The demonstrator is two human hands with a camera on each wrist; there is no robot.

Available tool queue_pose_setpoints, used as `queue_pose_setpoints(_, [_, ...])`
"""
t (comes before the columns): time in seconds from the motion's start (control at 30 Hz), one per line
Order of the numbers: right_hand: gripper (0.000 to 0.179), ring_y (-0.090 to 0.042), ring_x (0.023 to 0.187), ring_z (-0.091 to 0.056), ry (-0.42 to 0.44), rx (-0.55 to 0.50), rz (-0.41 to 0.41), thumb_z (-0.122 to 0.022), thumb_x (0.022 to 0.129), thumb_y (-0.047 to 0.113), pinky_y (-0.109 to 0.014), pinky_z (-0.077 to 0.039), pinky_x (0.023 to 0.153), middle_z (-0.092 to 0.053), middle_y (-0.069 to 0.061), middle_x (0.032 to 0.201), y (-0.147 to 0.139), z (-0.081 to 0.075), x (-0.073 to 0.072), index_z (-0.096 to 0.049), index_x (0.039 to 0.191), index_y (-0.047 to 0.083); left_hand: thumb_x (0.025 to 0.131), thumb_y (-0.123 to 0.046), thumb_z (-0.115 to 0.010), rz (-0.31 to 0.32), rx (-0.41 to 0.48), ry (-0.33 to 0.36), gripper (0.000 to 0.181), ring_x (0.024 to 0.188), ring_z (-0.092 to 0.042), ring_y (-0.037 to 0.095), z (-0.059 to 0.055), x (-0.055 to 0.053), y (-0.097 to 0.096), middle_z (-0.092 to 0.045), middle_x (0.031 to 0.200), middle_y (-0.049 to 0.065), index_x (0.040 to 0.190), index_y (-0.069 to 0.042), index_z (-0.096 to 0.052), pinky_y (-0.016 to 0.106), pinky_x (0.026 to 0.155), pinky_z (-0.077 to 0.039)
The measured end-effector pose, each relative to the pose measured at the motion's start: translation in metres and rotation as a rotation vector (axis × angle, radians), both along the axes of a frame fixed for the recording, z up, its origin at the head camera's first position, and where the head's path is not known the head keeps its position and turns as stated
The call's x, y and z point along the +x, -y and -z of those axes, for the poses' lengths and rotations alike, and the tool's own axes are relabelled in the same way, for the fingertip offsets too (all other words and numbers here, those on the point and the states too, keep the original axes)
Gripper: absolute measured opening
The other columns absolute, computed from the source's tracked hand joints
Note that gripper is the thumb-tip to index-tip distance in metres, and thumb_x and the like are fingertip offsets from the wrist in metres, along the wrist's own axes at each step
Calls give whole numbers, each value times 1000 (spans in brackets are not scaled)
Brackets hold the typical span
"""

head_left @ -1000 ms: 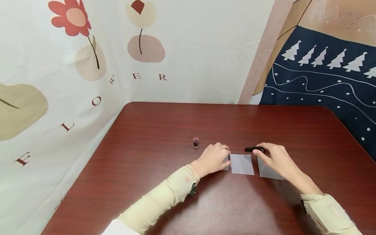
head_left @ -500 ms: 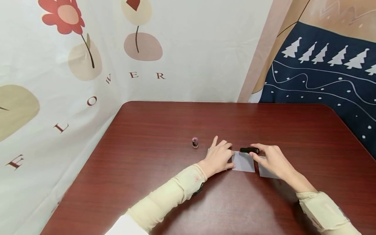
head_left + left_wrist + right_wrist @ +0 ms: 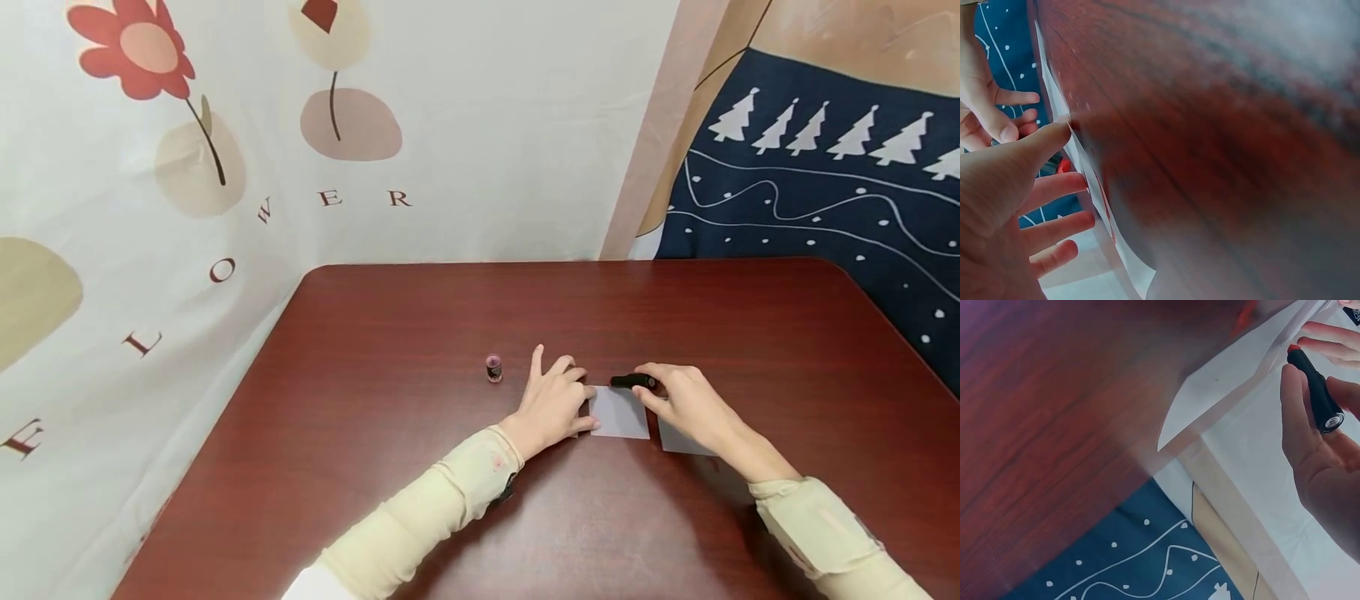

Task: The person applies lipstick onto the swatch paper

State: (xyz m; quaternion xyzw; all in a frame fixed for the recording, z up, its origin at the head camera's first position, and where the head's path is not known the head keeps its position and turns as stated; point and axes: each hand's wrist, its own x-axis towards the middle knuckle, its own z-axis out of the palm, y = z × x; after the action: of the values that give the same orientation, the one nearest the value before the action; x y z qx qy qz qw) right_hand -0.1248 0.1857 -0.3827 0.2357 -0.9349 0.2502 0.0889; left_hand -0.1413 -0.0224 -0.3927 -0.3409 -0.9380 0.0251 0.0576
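Note:
My right hand [image 3: 693, 408] pinches a black lipstick [image 3: 633, 381] between thumb and fingers. Its red tip points left, over the far edge of the middle white paper square [image 3: 618, 417]. In the right wrist view, the lipstick [image 3: 1315, 387] shows a round label on its base. My left hand [image 3: 551, 404] has its fingers spread, with thumb and a fingertip at the left edge of the middle square. Beneath that hand lies another paper square, mostly hidden. A third paper square [image 3: 682, 440] is partly covered by my right hand. The left wrist view shows red marks along the paper [image 3: 1094, 181].
A small round container [image 3: 493, 368] with a pinkish top and dark label stands left of my left hand. The dark red wooden table [image 3: 420, 325] meets a white flower-print cloth [image 3: 480, 200] at the back and a navy tree-print cloth [image 3: 810, 200] at the right.
My right hand has carried the lipstick left to the middle square. My left hand has shifted right to that square's edge, and its fingers have spread. The camera view has turned slightly.

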Motion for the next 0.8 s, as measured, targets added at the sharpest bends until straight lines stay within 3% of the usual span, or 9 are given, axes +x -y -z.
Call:
queue_pose_setpoints(0.37, [27, -13, 63, -59, -27, 36, -18, -67, 84, 8, -29, -48, 56, -66, -19, 97, 1, 1, 1, -63, 105, -8, 78, -56, -65, -36, 9, 47, 43, 105, -45, 13, -2, 2, -1, -60, 117, -8, 113, -32, -67, 51, 92, -20])
queue_pose_setpoints(0.8, [25, -19, 70, -63, -57, 66, -23, -68, 82, 6, -34, -49, 59, -66, -20, 98, 2, 0, 2, -65, 103, -9, 77, -55, -66, -39, 38, 37, 43, 103, -45, 17, -2, 4, 1, -60, 118, -7, 113, -31, -68, 57, 99, -16])
